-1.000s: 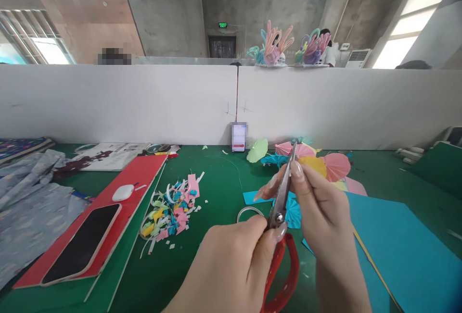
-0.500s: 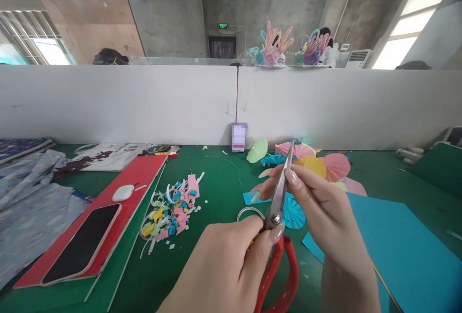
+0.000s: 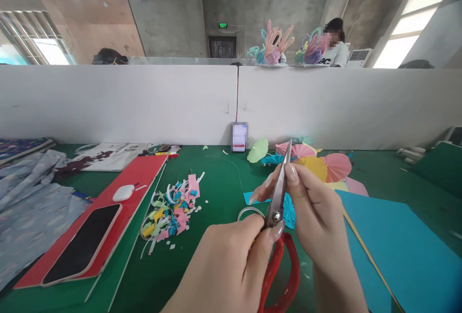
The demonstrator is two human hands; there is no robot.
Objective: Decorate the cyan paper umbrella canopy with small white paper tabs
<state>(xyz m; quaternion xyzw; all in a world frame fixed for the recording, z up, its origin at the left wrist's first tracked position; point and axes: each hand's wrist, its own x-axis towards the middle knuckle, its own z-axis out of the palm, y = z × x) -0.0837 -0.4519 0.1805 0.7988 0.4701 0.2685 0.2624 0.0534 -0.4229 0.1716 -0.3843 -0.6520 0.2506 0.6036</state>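
A pair of scissors [image 3: 277, 216] with red handles points up and away, its blades together. My left hand [image 3: 227, 255] is wrapped round it just below the pivot, thumb on the near side. Thumb and fingers of my right hand [image 3: 314, 207] pinch the blades above the pivot, with the fingertips partly behind the metal. Behind the hands lie a pleated blue paper disc [image 3: 289, 211], a blue paper strip [image 3: 254, 198] and a roll of tape [image 3: 250, 212], each partly covered.
Paper scraps [image 3: 176, 207] are heaped at left, beside a red board [image 3: 140, 173] bearing a black phone [image 3: 84, 241] and white case [image 3: 123, 193]. Pleated paper discs [image 3: 335, 166] lie behind my right hand, blue sheets [image 3: 404, 250] at right. Another phone [image 3: 239, 137] leans on the white partition [image 3: 144, 106].
My right hand has shifted slightly left and its fingers have closed in on the blades. Beyond the partition, a person has moved right into fuller view.
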